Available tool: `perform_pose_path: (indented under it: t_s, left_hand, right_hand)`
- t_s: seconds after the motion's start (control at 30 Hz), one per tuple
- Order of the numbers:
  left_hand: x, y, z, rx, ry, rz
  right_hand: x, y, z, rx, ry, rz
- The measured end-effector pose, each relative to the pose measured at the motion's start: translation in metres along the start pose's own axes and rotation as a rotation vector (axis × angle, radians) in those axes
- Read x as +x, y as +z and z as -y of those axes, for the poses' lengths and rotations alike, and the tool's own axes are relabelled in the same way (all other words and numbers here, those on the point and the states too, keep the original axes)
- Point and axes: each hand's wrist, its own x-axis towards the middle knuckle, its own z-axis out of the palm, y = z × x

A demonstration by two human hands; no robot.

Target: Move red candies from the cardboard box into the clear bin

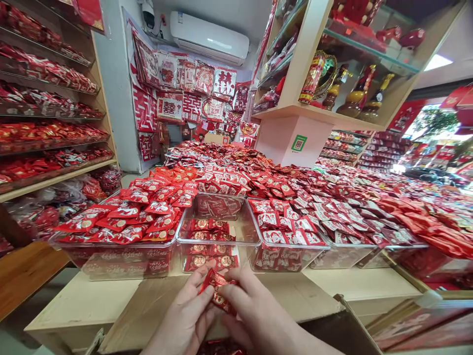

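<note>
My left hand (190,308) and my right hand (249,298) come together at the lower middle, closed on small red candy packets (218,283) with gold print. How many packets they hold I cannot tell, as my fingers cover part of them. Just beyond my hands stands a clear plastic bin (236,243), with a few rows of similar red packets (199,235) lying in its near part. Below my hands is an open cardboard box (148,305); more red packets (221,347) show inside it, partly hidden by my wrists.
Clear bins heaped with red packets (125,212) and red-and-white packets (284,222) flank the middle bin. More heaps stretch behind and to the right. Stocked shelves (48,93) line the left wall. A glass-shelved cabinet (343,116) overhangs on the right. A wooden stool top (25,276) stands at left.
</note>
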Motion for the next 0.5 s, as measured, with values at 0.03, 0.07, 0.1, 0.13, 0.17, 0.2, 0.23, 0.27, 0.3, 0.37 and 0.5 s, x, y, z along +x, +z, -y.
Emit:
perform_pose_path:
  t_s: [0.03,0.07,0.1,0.13,0.17,0.2,0.23,0.27,0.3,0.37,0.5]
  left_hand:
    - [0.0,0.0,-0.001,0.015,-0.013,-0.001]
    - [-0.001,0.0,-0.002,0.028,-0.016,0.011]
    - [-0.001,-0.001,-0.003,0.036,-0.02,0.036]
    - [0.0,-0.002,-0.005,0.041,-0.025,0.069]
    - [0.001,-0.003,-0.007,0.052,-0.023,0.098]
    - [0.003,-0.006,-0.009,0.085,-0.015,0.108]
    - [0.006,-0.01,-0.009,0.157,0.002,0.089]
    - [0.01,-0.014,-0.009,0.273,0.034,0.05]
    - [0.013,-0.019,-0.007,0.412,0.081,0.001]
    - [0.02,-0.028,-0.003,0.688,0.18,-0.032]
    - [0.022,-0.03,0.004,1.017,0.249,0.027]
  right_hand:
    - [0.001,-0.004,0.002,-0.116,-0.08,0.052]
    - [0.003,-0.009,0.003,-0.204,-0.137,0.098]
    - [0.007,-0.016,0.004,-0.254,-0.171,0.131]
    - [0.013,-0.025,0.003,-0.264,-0.182,0.15]
    - [0.021,-0.035,0.002,-0.25,-0.168,0.145]
    - [0.032,-0.046,-0.002,-0.233,-0.132,0.115]
    - [0.044,-0.057,-0.007,-0.227,-0.081,0.075]
    - [0.059,-0.068,-0.014,-0.236,-0.019,0.034]
    - [0.075,-0.077,-0.023,-0.26,0.049,0.013]
    - [0.109,-0.089,-0.044,-0.32,0.155,0.076]
    - [0.162,-0.087,-0.085,-0.453,0.274,0.429]
